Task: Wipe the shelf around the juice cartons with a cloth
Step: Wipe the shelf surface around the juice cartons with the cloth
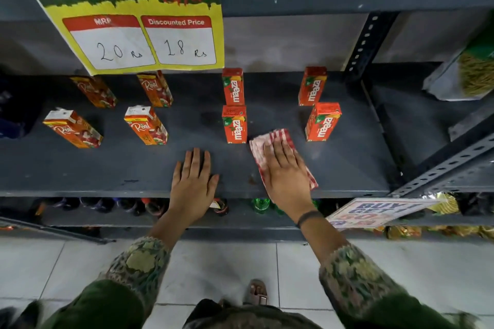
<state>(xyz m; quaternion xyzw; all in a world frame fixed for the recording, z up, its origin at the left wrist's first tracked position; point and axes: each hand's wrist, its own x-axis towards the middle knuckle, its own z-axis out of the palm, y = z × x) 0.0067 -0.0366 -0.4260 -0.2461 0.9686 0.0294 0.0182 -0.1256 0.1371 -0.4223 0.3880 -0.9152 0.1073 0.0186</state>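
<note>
The dark grey shelf [107, 176] runs left to right, its front edge just beneath both wrists. Eight juice cartons stand on it in two rows, well apart from one another: four Real cartons [145, 125] on the left half, four Maaza cartons [234, 123] on the right half.

The red-and-white checked cloth [270, 139] lies flat in the lane between the front Maaza carton and the front right Maaza carton [323, 121]. Its long axis runs from the front edge back towards the rear, slightly angled; its far corner is just beside the foot of the nearer carton, possibly touching.

The right hand [284, 171] lies palm-down on the cloth, fingers extended and close together, pressing rather than pinching. The left hand [193, 179] rests flat on bare shelf, fingers slightly spread, holding nothing.

Judgement: the open lane lies straight ahead of the right fingers, towards the back. Sideways room is tight, so a wide sweep risks tipping a carton.
</note>
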